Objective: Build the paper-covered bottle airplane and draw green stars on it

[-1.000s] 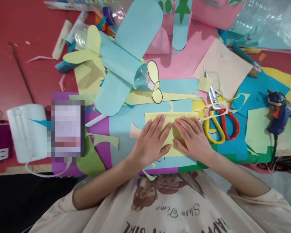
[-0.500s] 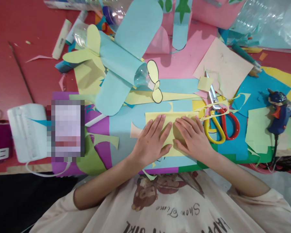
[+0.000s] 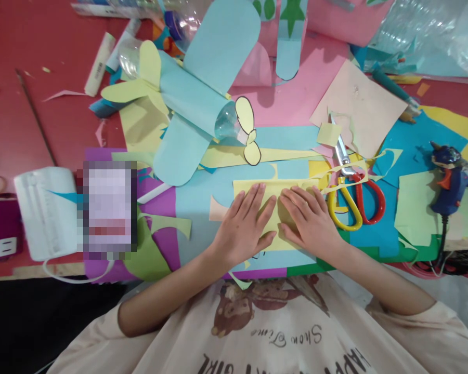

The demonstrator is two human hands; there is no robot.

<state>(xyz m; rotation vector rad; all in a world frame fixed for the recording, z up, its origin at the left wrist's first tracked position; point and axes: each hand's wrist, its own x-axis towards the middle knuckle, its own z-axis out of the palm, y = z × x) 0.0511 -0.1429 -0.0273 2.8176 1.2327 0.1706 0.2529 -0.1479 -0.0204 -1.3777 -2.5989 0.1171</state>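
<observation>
My left hand [image 3: 245,223] and my right hand [image 3: 309,218] both lie flat, fingers stretched out, side by side on a yellow sheet of paper [image 3: 273,188] near the table's front edge. The sheet rests on light blue paper [image 3: 203,200]. Neither hand grips anything. Scissors [image 3: 353,195] with yellow and red handles lie just right of my right hand. A model aeroplane [image 3: 197,98] of light blue paper around a clear bottle, with yellow tail and propeller, lies beyond my left hand.
A blue glue gun [image 3: 450,179] with its cord sits at the far right. A white ribbed box [image 3: 44,210] and a blurred-out object [image 3: 108,208] are on the left. Pink sheets [image 3: 296,98], paper scraps and clear plastic wrap [image 3: 432,31] cover the red table [image 3: 15,119]. Glue sticks [image 3: 97,62] lie far left.
</observation>
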